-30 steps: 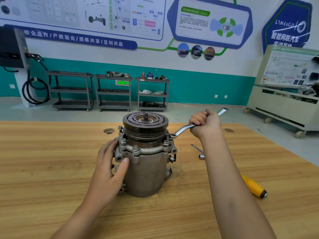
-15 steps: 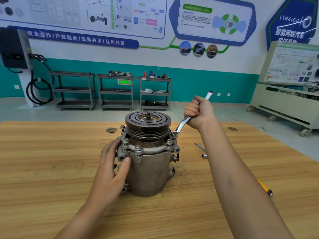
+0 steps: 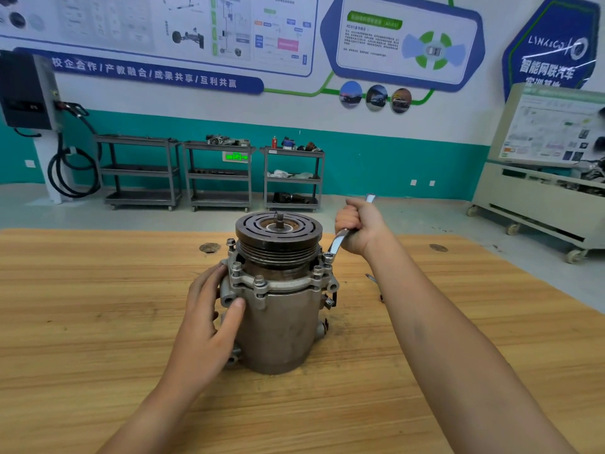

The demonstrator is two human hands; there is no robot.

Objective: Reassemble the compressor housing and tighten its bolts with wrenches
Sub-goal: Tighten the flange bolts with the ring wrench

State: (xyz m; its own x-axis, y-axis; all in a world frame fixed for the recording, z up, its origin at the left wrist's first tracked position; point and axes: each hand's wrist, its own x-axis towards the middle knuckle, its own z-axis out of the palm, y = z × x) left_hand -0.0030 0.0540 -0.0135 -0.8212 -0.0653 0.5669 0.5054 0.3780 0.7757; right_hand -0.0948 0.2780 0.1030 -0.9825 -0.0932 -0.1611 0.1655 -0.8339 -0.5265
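A compressor [image 3: 278,322] is stood upright on the wooden tabletop [image 3: 98,322]. Its left side is steadied by the left hand [image 3: 209,309], with the thumb pressed against the flange. A wrench [image 3: 337,240], seated on a bolt [image 3: 327,257] at the flange's right edge, is gripped by the right hand [image 3: 358,226].

My left hand [image 3: 209,309], in the middle of the frame, lies flat with straight fingers on the round grey metal compressor housing [image 3: 281,329]. My right hand [image 3: 358,226], higher and to the right, makes a fist round the shiny silver metal wrench [image 3: 335,242]. Both bare arms reach in from below.
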